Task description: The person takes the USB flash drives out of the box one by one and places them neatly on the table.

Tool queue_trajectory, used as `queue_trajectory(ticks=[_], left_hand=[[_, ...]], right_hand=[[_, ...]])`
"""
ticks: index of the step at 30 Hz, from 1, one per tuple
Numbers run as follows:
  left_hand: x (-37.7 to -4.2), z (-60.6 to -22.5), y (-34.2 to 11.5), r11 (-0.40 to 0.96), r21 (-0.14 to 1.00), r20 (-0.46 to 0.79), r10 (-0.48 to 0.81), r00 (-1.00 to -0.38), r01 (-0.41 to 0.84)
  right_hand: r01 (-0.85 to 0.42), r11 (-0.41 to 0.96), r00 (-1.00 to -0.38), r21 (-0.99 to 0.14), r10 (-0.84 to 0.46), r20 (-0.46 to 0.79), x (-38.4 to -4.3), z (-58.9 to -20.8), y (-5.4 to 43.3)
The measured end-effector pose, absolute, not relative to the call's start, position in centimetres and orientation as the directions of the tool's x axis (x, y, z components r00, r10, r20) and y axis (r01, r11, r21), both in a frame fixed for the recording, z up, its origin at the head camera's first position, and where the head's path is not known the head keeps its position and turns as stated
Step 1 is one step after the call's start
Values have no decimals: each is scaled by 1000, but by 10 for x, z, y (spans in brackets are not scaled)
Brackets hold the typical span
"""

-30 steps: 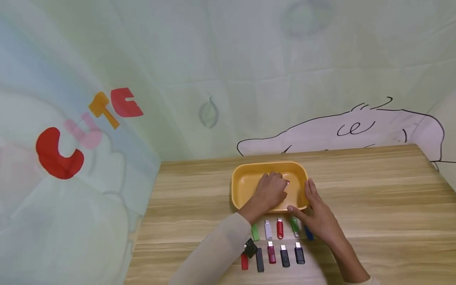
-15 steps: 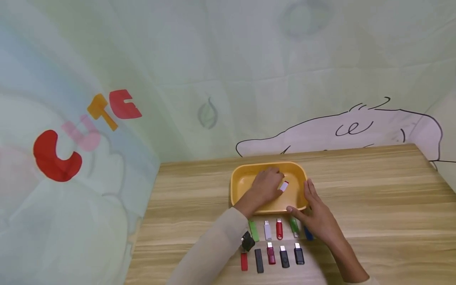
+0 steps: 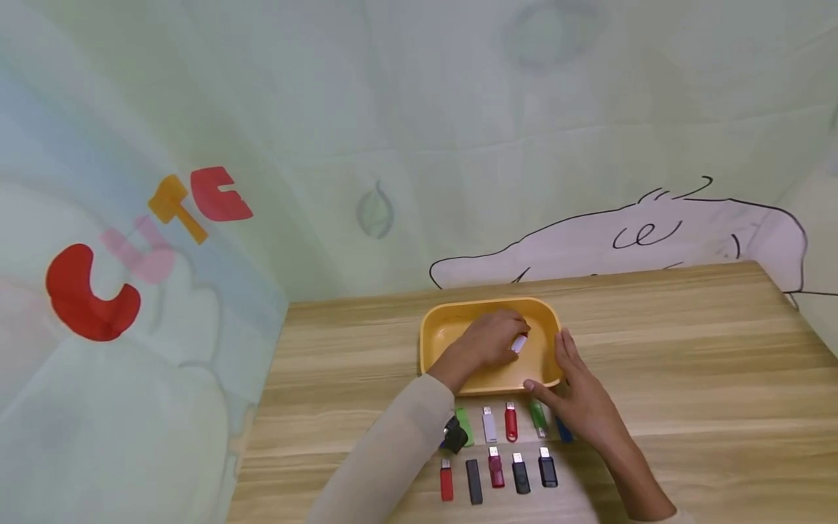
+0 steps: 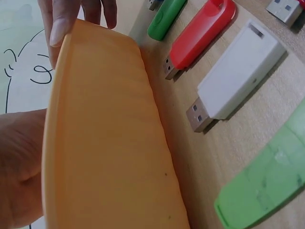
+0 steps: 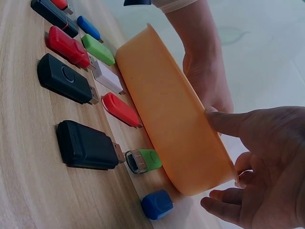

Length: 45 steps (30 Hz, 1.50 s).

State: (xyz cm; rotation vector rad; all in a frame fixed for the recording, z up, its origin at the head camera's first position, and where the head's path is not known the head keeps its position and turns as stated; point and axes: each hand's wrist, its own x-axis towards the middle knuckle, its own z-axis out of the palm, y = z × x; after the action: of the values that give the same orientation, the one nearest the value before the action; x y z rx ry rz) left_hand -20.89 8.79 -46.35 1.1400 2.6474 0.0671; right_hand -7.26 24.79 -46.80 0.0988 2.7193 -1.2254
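Inside the yellow plastic tray [image 3: 435, 318], my left hand [image 3: 491, 340] has its thumb and fingers at the two ends of a small white stick with a red end [image 3: 519, 343], and seems to pinch it. The stick looks like a USB flash drive, partly covered by the fingers. At the tray's near right corner, my right hand [image 3: 585, 400] holds the rim, its thumb on the near side and its fingers along the right end. In the left wrist view the tray's near wall [image 4: 109, 124] hides most of the left hand.
Two rows of USB flash drives lie before the tray: among them a red one [image 3: 511, 423], a white one [image 3: 489, 426], a light green one [image 3: 465, 426] and a black one [image 3: 548, 469]. A blue one [image 5: 157, 204] lies near the right hand. A printed cloth [image 3: 393, 145] hangs behind the table.
Half a second ago the white stick lay beside the left hand; now that hand's fingers and thumb are around it. The right hand stays at the tray's corner.
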Motion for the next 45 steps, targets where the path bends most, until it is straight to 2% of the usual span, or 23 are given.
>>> queue_trajectory(ticks=[8,30,45], left_hand=[[-208,-462,88,682,142,-234,727,-645,717],[-200,-458,85,741,149,-228,670,-706,655],[-189,-441,76,689,84,-156,723,-673,720]], right_hand=[[125,668,-985,-733,-6,-173,-72,-468,248],[160,676,-978,-719,11,-208,-73,-466,245],[158,681,-978,-715,5,-211,-74,-467,247]])
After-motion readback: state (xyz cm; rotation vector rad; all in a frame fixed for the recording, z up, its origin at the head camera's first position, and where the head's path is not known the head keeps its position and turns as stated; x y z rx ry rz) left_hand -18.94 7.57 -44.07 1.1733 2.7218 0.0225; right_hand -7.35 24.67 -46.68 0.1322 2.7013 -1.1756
